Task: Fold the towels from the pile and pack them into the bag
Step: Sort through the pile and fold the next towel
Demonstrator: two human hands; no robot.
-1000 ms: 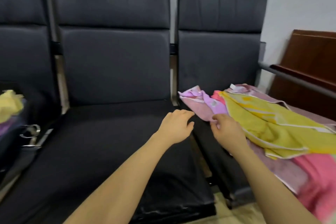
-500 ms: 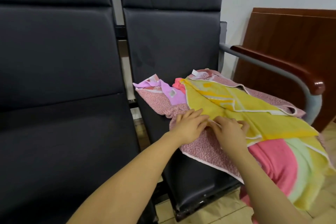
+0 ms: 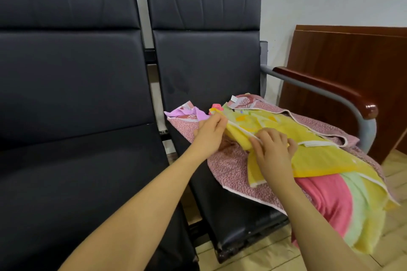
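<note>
2 bare forearms reach forward from the bottom of the view toward a pile of towels on the right-hand black chair (image 3: 220, 55). The left hand (image 3: 210, 133) is angled up and to the right, its fingers curled around the near left corner of a yellow towel (image 3: 308, 152), pinching the white-trimmed edge between thumb and fingers. The right hand (image 3: 273, 149) lies palm down just beside it, fingers bent and gripping the same white edge a little further along; how much fabric it has gathered is hard to tell, since the fingers hide the fold.

The yellow towel is the top of the pile, stretching from the hands toward the right. Under it lies a pink speckled towel (image 3: 231, 174) whose trimmed edge hangs just over the seat front. A pink, green and yellow striped towel (image 3: 343, 209) droops off the right front corner toward the floor. A small lilac cloth (image 3: 189, 113) pokes out at the back left of the pile.

The seat of the left-hand black chair (image 3: 77, 171) sits just beside the pile. A grey armrest with a dark wooden cap (image 3: 326, 88) closes off the right side, with a brown wooden panel (image 3: 352, 68) behind it.
</note>
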